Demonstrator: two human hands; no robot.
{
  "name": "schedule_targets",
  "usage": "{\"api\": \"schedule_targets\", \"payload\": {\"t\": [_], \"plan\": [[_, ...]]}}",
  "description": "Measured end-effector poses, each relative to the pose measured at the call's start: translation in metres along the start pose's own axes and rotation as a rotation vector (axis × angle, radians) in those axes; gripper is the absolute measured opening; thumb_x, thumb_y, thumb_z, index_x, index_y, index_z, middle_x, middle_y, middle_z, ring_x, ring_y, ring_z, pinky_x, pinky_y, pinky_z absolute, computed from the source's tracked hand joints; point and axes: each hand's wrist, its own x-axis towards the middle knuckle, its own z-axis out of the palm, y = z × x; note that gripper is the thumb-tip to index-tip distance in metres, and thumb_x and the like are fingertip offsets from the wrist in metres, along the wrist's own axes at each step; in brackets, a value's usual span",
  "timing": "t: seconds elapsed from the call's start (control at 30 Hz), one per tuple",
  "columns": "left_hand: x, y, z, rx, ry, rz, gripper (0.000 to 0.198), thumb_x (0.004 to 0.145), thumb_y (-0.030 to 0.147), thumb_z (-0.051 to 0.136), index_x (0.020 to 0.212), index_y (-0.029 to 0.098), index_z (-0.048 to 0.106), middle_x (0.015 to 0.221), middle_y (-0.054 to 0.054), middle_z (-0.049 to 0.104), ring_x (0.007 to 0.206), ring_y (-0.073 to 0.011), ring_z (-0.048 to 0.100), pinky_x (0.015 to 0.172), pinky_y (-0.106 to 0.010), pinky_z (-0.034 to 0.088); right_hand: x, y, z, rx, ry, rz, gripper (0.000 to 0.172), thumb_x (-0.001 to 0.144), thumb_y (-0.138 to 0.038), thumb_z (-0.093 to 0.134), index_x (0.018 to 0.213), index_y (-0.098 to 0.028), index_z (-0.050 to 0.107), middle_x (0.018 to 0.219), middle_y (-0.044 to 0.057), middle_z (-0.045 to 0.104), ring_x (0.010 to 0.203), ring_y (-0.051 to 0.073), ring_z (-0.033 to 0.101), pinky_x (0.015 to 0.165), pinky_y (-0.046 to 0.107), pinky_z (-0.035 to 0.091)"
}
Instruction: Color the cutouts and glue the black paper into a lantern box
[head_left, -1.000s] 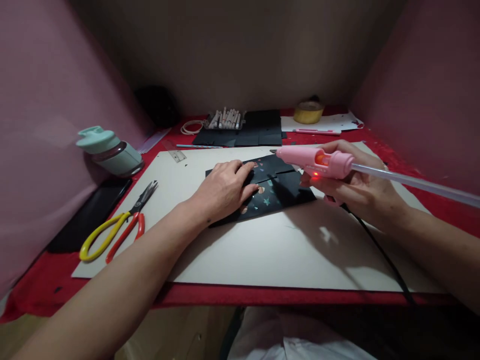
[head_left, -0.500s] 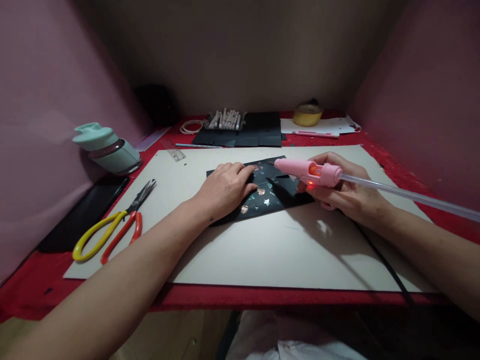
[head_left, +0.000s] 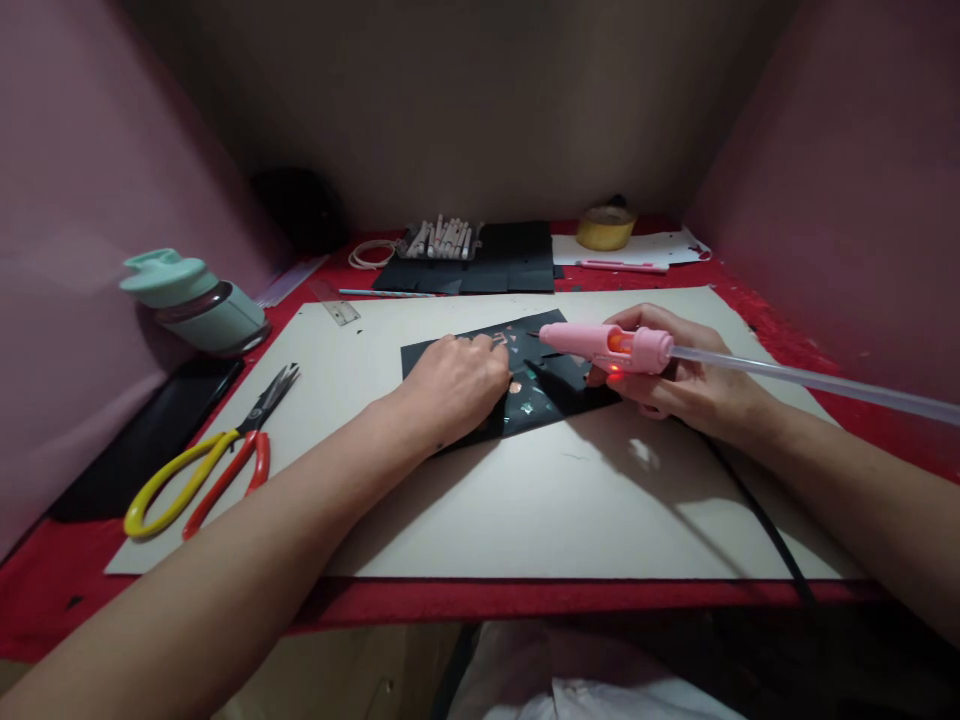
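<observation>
- The work in hand looks like gluing small decorations onto a black card (head_left: 559, 395); it seems to be the moment just before glue is laid down
- The right hand (head_left: 694, 388) has its grip closed around a pink glue gun (head_left: 604, 343), whose light glows red; a clear glue stick (head_left: 810, 378) juts out behind it and a black cord (head_left: 757, 510) trails off toward the near edge
- The gun is held nearly level, its tip hanging above the far middle of the card, close to it but apparently not touching
- The left hand (head_left: 457, 385) rests on the left part of the card with fingers curled down; whether its grip pinches a small piece or only presses the card I cannot tell
- The small coloured pieces (head_left: 525, 405) lie on the card between the two hands, just right of the left fingertips and below the gun's tip
- The card lies on a pale board (head_left: 525, 500) on the red counter (head_left: 45, 590)
- A next move would call for tipping the gun down onto a chosen spot while the card is kept pinned flat
</observation>
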Motion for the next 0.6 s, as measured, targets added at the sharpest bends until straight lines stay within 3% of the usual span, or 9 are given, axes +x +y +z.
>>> {"api": "schedule_targets", "payload": {"t": [0.2,0.47,0.6], "plan": [[-0.001,0.005,0.003,0.002,0.007,0.015,0.033,0.103,0.029,0.046,0.101,0.009,0.071,0.095,-0.018,0.072,0.092,-0.0343,0.073,0.075,-0.04,0.054,-0.001,-0.002,-0.007,-0.041,-0.055,-0.021,0.028,0.078,-0.036,0.074,0.1,-0.023,0.06,0.081,0.004,0.07,0.052,0.013,0.049,0.046,0.029,0.037],[-0.003,0.0,0.006,-0.042,0.049,-0.088,0.033,0.101,0.026,0.043,0.101,0.015,0.074,0.099,-0.014,0.073,0.086,-0.0323,0.072,0.068,-0.039,0.052,0.0,0.0,-0.015,-0.182,-0.151,-0.217,0.024,0.079,-0.033,0.069,0.099,-0.023,0.064,0.083,0.003,0.07,0.069,0.019,0.062,0.057,0.031,0.046],[-0.002,-0.002,0.007,-0.081,0.043,-0.125,0.035,0.101,0.027,0.043,0.1,0.017,0.076,0.102,-0.012,0.074,0.089,-0.0328,0.072,0.07,-0.04,0.051,-0.001,0.005,-0.014,-0.233,-0.186,-0.294,0.026,0.079,-0.027,0.069,0.105,-0.022,0.066,0.082,0.001,0.069,0.064,0.016,0.06,0.054,0.028,0.043]]}}
